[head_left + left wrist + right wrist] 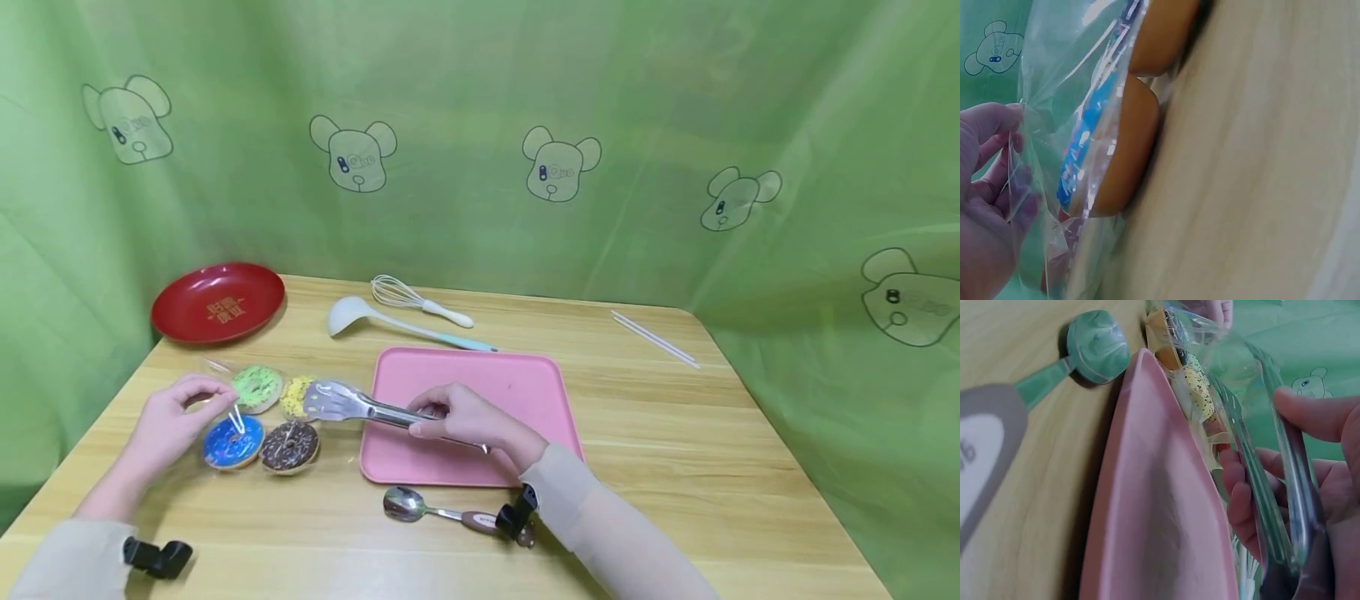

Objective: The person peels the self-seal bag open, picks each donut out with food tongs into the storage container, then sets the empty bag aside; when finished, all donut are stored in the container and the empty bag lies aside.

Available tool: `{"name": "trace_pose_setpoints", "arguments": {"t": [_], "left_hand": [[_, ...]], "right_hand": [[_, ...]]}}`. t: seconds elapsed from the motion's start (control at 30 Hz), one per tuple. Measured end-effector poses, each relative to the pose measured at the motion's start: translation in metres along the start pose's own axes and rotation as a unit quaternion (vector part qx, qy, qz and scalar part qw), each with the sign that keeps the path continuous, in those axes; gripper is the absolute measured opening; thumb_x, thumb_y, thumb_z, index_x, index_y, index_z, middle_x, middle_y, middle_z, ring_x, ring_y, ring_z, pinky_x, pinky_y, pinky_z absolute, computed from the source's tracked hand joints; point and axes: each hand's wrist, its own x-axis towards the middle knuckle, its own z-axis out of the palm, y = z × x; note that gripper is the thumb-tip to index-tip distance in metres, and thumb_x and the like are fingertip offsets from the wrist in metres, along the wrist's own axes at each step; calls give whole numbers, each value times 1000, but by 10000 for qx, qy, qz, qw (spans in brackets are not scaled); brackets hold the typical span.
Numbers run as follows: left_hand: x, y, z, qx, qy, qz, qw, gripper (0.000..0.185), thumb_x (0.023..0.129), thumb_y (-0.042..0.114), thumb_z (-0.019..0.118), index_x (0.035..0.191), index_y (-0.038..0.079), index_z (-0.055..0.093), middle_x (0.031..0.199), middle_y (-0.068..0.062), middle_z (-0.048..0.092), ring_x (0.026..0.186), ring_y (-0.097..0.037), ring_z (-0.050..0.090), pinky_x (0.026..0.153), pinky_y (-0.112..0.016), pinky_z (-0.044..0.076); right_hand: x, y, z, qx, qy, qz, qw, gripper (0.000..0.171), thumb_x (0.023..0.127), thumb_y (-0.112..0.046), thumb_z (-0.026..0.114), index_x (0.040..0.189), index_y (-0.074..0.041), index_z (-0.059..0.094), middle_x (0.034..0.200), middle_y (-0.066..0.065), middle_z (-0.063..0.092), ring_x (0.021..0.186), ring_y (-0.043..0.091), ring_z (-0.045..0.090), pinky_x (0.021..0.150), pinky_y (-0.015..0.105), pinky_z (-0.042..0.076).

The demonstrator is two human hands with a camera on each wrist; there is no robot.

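My left hand pinches the edge of a clear plastic bag between thumb and fingers. Several toy donuts lie in the bag: a green one, a yellow one, a blue one and a chocolate-brown one. Metal tongs are gripped in my right hand, above the pink tray. Their slotted heads reach left over the yellow donut and partly cover it. In the right wrist view the two arms of the tongs stand apart; whether they touch the donut I cannot tell.
A red plate sits at the back left. Behind the tray lie a ladle and a whisk. White sticks lie at the back right. A spoon rests before the tray, partly under my right forearm. Green curtains enclose the table.
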Motion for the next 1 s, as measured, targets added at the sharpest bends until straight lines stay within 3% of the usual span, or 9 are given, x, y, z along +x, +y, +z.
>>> {"name": "trace_pose_setpoints", "arguments": {"t": [0.1,0.2,0.3,0.37,0.47,0.6,0.7,1.0], "left_hand": [[0,0,0,77,-18,-56,10000,26,90,27,63,100,4,64,99,5,60,94,7,46,81,-14,39],[0,1,1,84,-89,-63,9999,27,90,28,62,100,3,63,101,0,59,94,7,45,90,-34,43],[0,2,1,-45,-144,-90,9998,29,90,28,62,101,1,62,101,-2,58,95,8,42,91,-56,39],[0,3,2,-150,-149,-90,9997,29,90,27,62,101,0,61,100,-1,58,95,9,42,90,-61,36],[-1,2,3,-94,-125,-97,9998,28,90,27,62,101,1,62,99,3,58,95,9,42,92,-54,39],[-1,0,3,9,-104,-47,9999,26,90,27,63,100,3,63,97,6,59,96,8,45,87,-24,41],[-1,0,4,-27,-100,6,9999,25,89,26,64,100,3,63,96,8,60,95,7,47,81,-11,37],[-1,-3,3,-85,-129,54,9999,25,89,26,64,100,3,64,96,7,61,94,7,48,81,-7,36]], "right_hand": [[1,2,-1,169,-57,170,9997,31,81,-23,72,106,-7,67,86,-1,64,74,12,57,68,26,49],[1,2,-1,183,-125,331,9992,31,80,-24,72,105,-5,67,83,0,64,73,12,57,66,26,50],[0,0,-1,118,-284,437,9986,31,79,-24,73,104,-5,68,80,-1,65,71,12,58,64,26,50],[-1,-1,-1,117,-387,492,9980,31,79,-23,73,103,-5,68,79,-1,65,70,12,58,64,26,50],[-1,-2,-1,129,-521,574,9969,27,80,-24,72,101,-7,70,76,0,65,66,12,57,62,26,49],[2,-2,0,407,-779,734,9934,24,80,-23,72,100,-9,70,78,9,67,63,17,59,62,30,51],[5,-2,0,703,-985,834,9891,25,80,-21,73,101,-8,70,82,15,68,61,21,60,61,34,53],[19,-8,-2,999,-1488,1077,9779,23,81,-15,70,100,-2,69,85,18,67,57,19,57,56,29,50]]}}
